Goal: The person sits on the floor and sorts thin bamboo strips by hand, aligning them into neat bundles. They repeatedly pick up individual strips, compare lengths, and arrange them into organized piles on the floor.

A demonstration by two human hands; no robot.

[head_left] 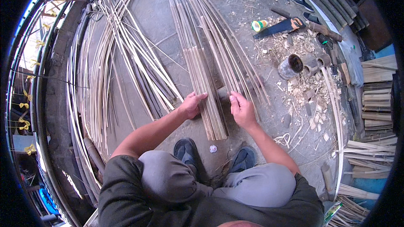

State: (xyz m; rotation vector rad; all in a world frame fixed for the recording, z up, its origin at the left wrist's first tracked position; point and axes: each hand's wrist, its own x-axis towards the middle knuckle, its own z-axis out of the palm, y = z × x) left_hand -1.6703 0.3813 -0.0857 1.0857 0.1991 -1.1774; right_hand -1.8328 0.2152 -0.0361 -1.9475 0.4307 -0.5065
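A flat row of long bamboo strips (206, 108) runs away from me between my knees, their near ends lined up. On its left edge is my left hand (193, 104), closed with the thumb laid over the strips and the other fingers partly hidden. My right hand (243, 109) is closed in a pinch at the left side of a looser set of strips (219, 52), just right of the row. Those strips fan apart toward me. Behind the hands, a thick round pole (224, 91) lies crosswise beneath the strips.
More loose bamboo strips (126, 46) spread over the floor at left. At right lie a handsaw (277, 28), an open can (290, 67), wood shavings (313, 105) and a green-and-yellow container (259, 25). Stacked split bamboo (376, 105) lines the right side; dark poles (332, 1) lie far right.
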